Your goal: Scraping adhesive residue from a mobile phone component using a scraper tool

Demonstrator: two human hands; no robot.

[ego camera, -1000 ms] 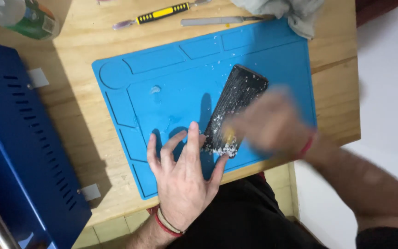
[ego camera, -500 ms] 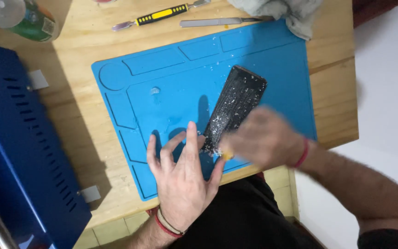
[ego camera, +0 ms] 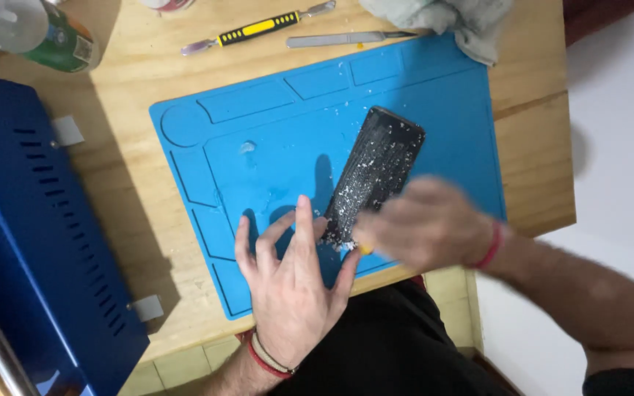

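A dark phone [ego camera: 377, 170] lies slanted on a blue work mat [ego camera: 258, 139], its surface speckled with white flakes. My left hand [ego camera: 291, 279] rests flat on the mat with fingers spread, fingertips touching the phone's near end. My right hand [ego camera: 427, 224] is blurred with motion and closed around a small yellow-handled tool [ego camera: 365, 249], whose tip sits at the phone's near corner. White debris is scattered on the mat around that corner.
A blue metal box [ego camera: 31, 235] fills the left side. At the table's far edge lie a yellow-and-black pry tool [ego camera: 254, 29], a metal spatula [ego camera: 343, 39], a grey cloth [ego camera: 449, 18] and a green-labelled bottle [ego camera: 45, 33]. The table's right edge [ego camera: 563, 125] drops to a white floor.
My right hand has slid left and down along the phone toward its near corner, scraping with the tool. My left hand has stayed put on the mat.
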